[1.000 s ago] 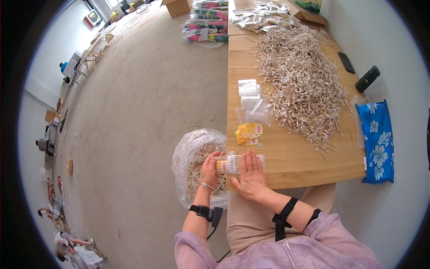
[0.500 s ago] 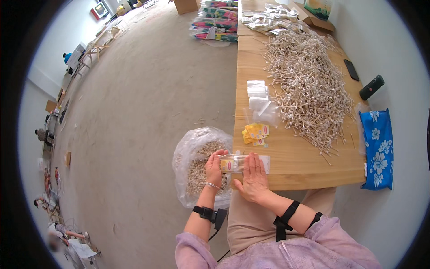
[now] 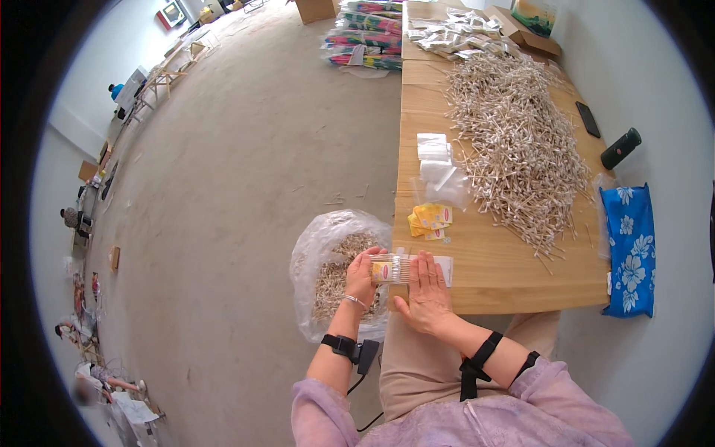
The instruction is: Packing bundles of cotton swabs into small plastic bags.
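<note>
At the table's near left corner lies a clear packet of cotton swabs, with a yellow card showing inside it. My left hand is closed around the packet's left end, just past the table edge. Flat across its right part rests my right hand, fingers stretched out and side by side, hiding some of the swabs. The white end of the packet sticks out beyond those fingers. Several yellow cards lie a little farther up the table, and clear empty bags are stacked behind them.
A big heap of loose cotton swabs covers the table. Filled packets lie at its far end. A phone, a black bottle and a blue flowered pack line the right side. Left below stands a plastic sack of swabs.
The whole view has shifted slightly. Both hands keep nearly the same place on the packet, the left still gripping its end and the right still flat on it.
</note>
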The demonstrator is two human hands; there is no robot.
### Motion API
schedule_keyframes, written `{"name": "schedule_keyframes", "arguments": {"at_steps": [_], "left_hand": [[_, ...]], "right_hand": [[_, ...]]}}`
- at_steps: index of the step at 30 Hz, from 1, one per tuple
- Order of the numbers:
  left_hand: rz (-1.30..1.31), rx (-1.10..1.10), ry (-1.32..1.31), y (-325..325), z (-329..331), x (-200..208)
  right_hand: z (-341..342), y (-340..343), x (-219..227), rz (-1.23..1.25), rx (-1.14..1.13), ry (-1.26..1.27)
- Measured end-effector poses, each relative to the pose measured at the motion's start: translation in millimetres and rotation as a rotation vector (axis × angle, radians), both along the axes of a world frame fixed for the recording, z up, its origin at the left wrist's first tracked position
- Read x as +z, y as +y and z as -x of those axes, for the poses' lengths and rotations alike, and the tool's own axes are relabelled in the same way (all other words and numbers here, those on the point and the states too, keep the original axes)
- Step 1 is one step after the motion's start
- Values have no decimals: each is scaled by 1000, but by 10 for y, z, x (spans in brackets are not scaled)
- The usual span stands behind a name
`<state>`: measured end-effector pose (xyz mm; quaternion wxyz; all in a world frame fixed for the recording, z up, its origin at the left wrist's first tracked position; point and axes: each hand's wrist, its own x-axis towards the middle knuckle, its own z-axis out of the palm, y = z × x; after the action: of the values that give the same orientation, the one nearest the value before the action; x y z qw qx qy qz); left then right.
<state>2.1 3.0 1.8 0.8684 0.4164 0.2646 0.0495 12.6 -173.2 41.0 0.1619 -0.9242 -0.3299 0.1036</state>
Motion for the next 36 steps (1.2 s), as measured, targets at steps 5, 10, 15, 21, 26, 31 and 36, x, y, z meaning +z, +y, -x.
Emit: {"name": "schedule_keyframes", "arguments": {"at_steps": [5, 10, 15, 21, 26, 31, 36], "left_hand": [[-32, 12, -14, -26, 12, -15], [-105, 45, -39, -40, 6, -27], [-139, 49, -34, 88, 28, 43], [-171, -25, -73, 82, 68, 40], [-211, -56, -108, 45, 66, 6], [-234, -89, -118, -11, 39, 68], [-275, -86, -99, 49, 55, 9]], "right_hand": [[23, 169, -6, -40, -23, -14], [45, 248, -23, -103, -42, -7], [-138, 177, 7, -681, -224, 156], [-191, 361, -22, -928, -279, 270], [-134, 533, -38, -1026, -273, 328], [-140, 639, -71, -1076, -252, 359], [-124, 695, -115, -996, -240, 297]]}}
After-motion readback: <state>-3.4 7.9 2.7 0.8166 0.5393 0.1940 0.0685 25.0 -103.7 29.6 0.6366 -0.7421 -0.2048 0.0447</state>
